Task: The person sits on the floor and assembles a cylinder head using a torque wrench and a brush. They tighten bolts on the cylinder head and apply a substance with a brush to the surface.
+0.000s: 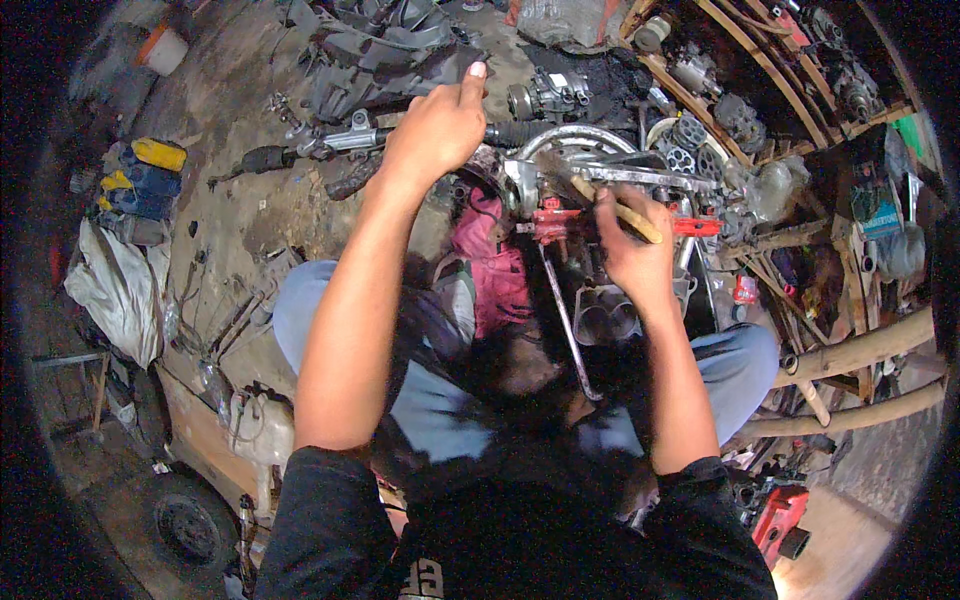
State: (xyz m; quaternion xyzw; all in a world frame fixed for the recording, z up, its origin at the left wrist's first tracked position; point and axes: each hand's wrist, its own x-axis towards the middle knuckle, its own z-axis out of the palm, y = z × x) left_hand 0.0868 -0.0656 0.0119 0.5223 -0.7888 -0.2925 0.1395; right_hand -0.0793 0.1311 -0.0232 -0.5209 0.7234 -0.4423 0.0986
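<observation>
- The right hand [636,240] is gripping a tan-handled tool [641,222], its fingers closing around the middle.
- The tool is slanting, its near end sticking out on the right of the fingers; its handle is looking pale, rounded and slim, and the far end is blurring too much for its shape to be told.
- It is sitting above a red metal fixture [552,226], which is lying crosswise, bright red and partly hidden by the hand.
- A silvery bar [655,176] is running just beyond the fixture, looking dull and grimy.
- A slim steel rod [566,325] is slanting down toward the person's lap.
- A grey metal part with round openings [606,316] is resting below the right hand.
- The left hand [437,125] is reaching forward, one digit pointing ahead; whether the curled fingers are holding anything, one cannot tell.
- Pink cloth [497,275] is lying crumpled between the forearms.
</observation>
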